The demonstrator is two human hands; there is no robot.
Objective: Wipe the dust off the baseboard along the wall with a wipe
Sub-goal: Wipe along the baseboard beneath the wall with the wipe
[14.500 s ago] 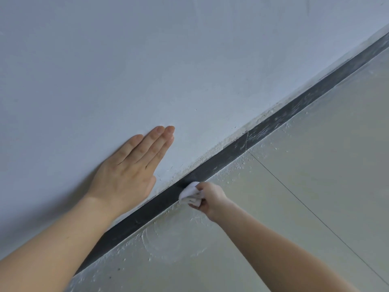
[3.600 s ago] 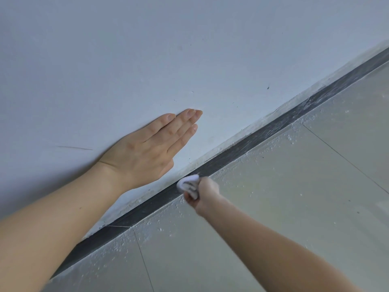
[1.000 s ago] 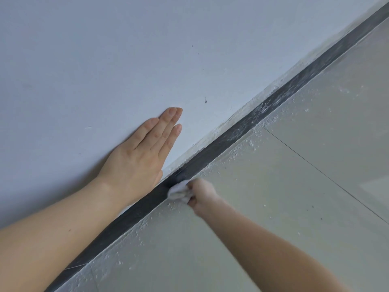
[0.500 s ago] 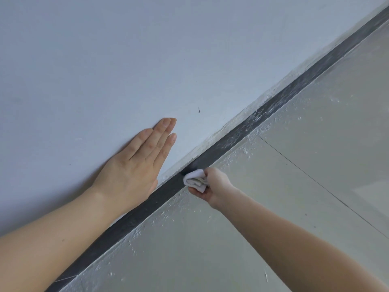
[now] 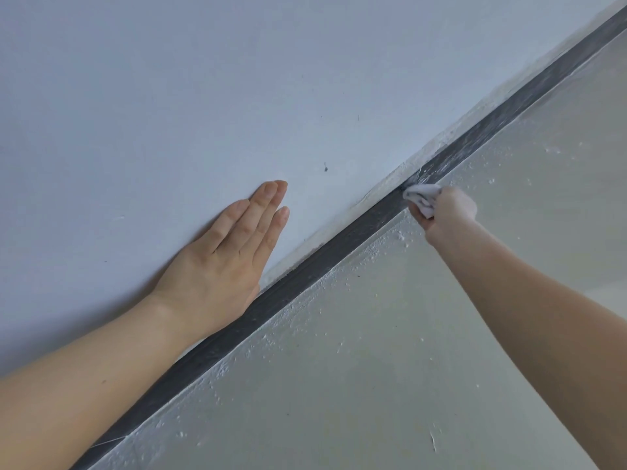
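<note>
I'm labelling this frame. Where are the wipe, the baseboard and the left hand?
wipe (image 5: pixel 422 194): head view, on its crumpled white top.
baseboard (image 5: pixel 305 276): head view, on its dark face between the hands.
left hand (image 5: pixel 217 269): head view, on the back of the hand.

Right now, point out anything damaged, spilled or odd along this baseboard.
White crumbs lie scattered on the floor beside the baseboard. The wall's plaster edge above it looks ragged. Past the wipe in the right hand, the strip is smeared whitish.
</note>
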